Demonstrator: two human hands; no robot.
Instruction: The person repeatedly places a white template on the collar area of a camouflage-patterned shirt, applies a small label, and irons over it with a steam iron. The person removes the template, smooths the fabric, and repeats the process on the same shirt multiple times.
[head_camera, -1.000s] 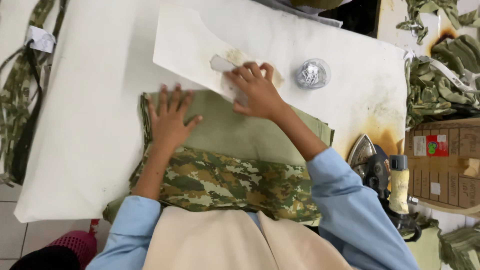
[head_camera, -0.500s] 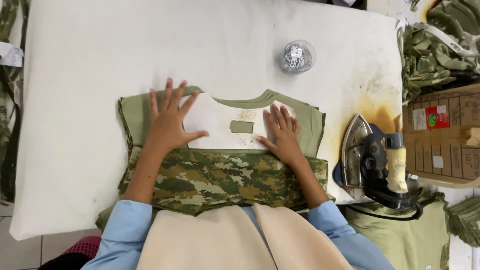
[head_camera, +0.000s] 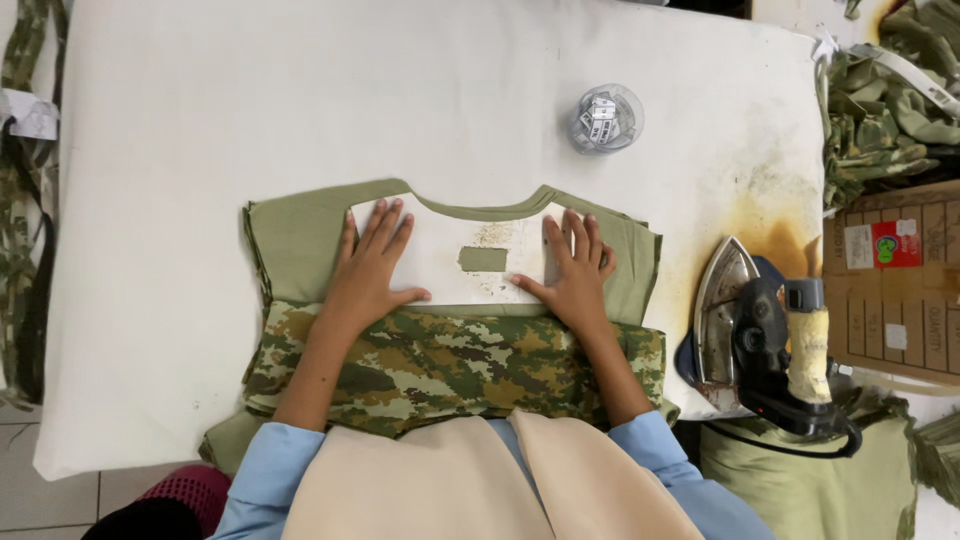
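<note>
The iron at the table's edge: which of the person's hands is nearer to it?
Right. The right hand lies flat on the white template, on the side towards the iron. The left hand presses the template's far end, further away.

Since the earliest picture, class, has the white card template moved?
Yes. The template has come down from the bare table near the clear tub onto the olive fabric, flat under both hands.
</note>
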